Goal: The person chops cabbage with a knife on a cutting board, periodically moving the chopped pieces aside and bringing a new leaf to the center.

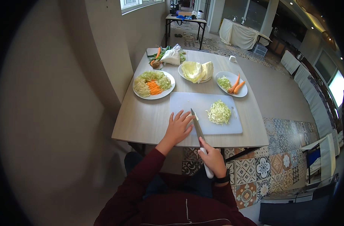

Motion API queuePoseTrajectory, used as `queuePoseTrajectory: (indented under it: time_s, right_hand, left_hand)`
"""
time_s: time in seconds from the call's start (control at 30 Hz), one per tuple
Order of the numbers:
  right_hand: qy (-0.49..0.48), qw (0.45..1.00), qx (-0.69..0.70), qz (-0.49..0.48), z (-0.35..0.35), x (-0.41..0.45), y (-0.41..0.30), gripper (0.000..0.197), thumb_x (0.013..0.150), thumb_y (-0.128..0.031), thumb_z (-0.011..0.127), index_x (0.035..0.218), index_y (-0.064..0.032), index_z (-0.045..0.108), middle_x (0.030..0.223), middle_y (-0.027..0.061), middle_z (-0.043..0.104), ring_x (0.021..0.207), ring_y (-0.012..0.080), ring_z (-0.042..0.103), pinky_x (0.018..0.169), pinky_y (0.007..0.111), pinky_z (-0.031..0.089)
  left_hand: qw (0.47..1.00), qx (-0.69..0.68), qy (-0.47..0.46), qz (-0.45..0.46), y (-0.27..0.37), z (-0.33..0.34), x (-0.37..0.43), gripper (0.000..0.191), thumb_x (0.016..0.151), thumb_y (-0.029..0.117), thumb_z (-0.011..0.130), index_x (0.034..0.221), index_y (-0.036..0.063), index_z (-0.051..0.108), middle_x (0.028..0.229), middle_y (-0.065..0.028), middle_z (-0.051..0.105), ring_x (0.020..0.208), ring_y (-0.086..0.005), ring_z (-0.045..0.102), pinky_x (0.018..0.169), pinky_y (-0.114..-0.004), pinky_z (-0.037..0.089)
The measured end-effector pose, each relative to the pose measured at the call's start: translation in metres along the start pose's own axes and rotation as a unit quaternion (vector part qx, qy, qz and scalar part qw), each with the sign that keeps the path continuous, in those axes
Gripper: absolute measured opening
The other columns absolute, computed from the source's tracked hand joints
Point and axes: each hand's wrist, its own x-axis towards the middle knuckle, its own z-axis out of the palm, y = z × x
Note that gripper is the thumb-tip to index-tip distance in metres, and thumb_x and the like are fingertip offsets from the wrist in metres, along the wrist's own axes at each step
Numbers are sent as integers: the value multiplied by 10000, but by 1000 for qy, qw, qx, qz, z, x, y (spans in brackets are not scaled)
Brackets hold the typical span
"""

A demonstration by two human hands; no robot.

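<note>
My right hand (213,159) is wrapped round the white handle of a kitchen knife (198,128), whose blade points away from me over the white cutting board (183,99). Close to the left side of the blade, my left hand (179,125) rests with its fingers spread. A small pale piece of cabbage (196,116) shows beside the blade near the fingertips; what lies beneath those fingers is hidden. On the board's right half sits a loose mound of shredded cabbage (219,112).
Beyond the board stand a plate of shredded cabbage and carrot (154,86), a plate of cabbage leaves (197,71), and an oval plate with carrots (236,86). Vegetables and a plastic bag (172,56) lie at the table's far left corner. A wall (109,56) borders the left side.
</note>
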Motion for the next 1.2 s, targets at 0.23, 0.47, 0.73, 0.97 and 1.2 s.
queuePoseTrajectory:
  time_s: [0.23,0.47,0.73,0.97,1.2]
  right_hand:
    - [-5,1000,-6,-7,8,0,12,579,884,-316,601,1441,-200,493,936,258,684,875,444,659,801,492,527]
    - [-32,996,82,11,0,-4,20,592,896,-265,620,1458,-149,475,731,190,627,671,292,656,658,391,507]
    - [-118,917,372,79,-4,-1,33,586,1010,-132,479,1557,-89,276,669,0,521,546,86,535,485,250,470]
    - [-122,908,387,108,-5,1,32,599,1004,-153,483,1558,-96,264,785,41,548,548,121,581,424,256,481]
    - [-116,920,359,105,-9,5,21,567,993,-150,485,1533,-95,323,678,51,604,549,113,576,415,250,457]
  left_hand:
    - [997,52,-54,-2,6,12,28,310,971,358,482,1193,207,636,1512,-95,433,1429,-407,306,1138,-653,186]
    - [999,-14,37,-27,-2,8,18,295,939,303,544,1184,160,624,1455,-108,477,1401,-357,362,1137,-621,216]
    - [998,-41,30,-24,-12,2,-19,318,860,186,640,1169,112,631,1285,-83,605,1301,-330,469,1131,-559,272]
    - [998,-4,57,15,-9,7,-11,360,859,204,645,1211,127,630,1290,-49,607,1292,-303,479,1123,-563,287]
    - [998,36,44,-2,-6,10,-11,385,887,249,622,1252,127,620,1340,-56,592,1305,-313,474,1123,-566,293]
